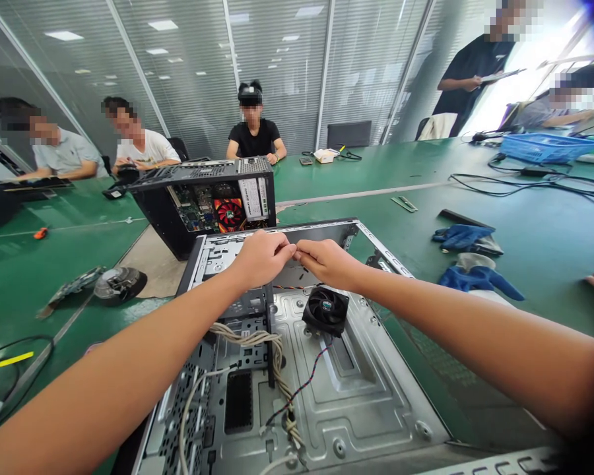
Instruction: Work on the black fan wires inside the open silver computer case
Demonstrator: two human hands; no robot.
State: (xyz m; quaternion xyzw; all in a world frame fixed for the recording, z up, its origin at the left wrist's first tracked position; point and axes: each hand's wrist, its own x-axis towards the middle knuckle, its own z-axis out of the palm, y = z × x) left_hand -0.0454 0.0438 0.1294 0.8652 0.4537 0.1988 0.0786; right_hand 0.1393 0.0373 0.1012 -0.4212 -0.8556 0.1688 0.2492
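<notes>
An open computer case (371,402) lies on its side in front of me, its bare metal inside facing up. Over its far part, my left hand (263,257) and my right hand (329,262) meet fingertip to fingertip, both closed in a pinch. Whatever is between the fingers is hidden or too small to name. Just below my right hand, a black cooling fan (327,309) rests in the case, with a thin red-and-blue fan cable (309,377) trailing from it. A bundle of twisted beige wires (250,338) runs across the drive bay side.
Behind the case stands an upright computer tower (198,173) with exposed parts. Blue work gloves (480,276) and a memory stick (404,204) lie rightward, near a blue basket (544,148) and black cables. At left sits a round metal part (120,284). Several people are around the table.
</notes>
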